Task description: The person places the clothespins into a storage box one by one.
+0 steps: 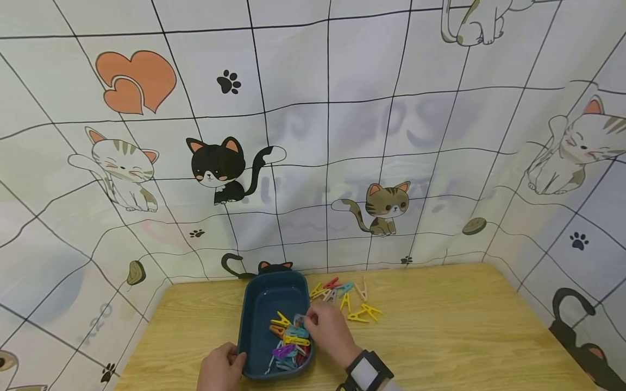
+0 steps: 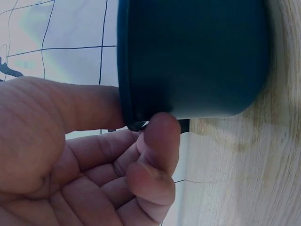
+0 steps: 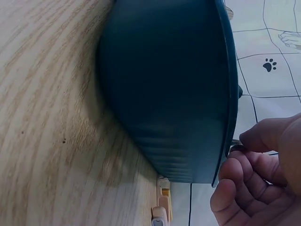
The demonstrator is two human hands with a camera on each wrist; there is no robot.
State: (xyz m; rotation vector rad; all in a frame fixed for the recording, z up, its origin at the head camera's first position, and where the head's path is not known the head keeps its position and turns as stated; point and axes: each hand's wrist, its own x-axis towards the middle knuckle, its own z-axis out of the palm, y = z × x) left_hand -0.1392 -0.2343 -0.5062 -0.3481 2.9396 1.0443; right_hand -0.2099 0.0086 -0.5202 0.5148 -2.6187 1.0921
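A dark blue plastic basin [image 1: 259, 285] stands on the table, with several coloured clothespins [image 1: 286, 352] heaped in its near end. My left hand [image 1: 221, 368] grips the basin's left rim, thumb [image 2: 101, 108] on the inner side and curled fingers underneath. At the right rim, my right hand [image 1: 330, 328] pinches a greyish, see-through clothespin [image 1: 299, 320] between thumb and forefinger. In the right wrist view only a small bit of that clothespin [image 3: 236, 147] shows at the rim; whether it is clipped on there I cannot tell.
More clothespins [image 1: 345, 300], yellow, red, blue and pale, lie loose on the wooden table [image 1: 440, 320] to the right of the basin. A cloth with cat drawings [image 1: 303, 136] hangs behind the table and along its sides. A dark band with a pale square [image 1: 365, 372] circles the right wrist.
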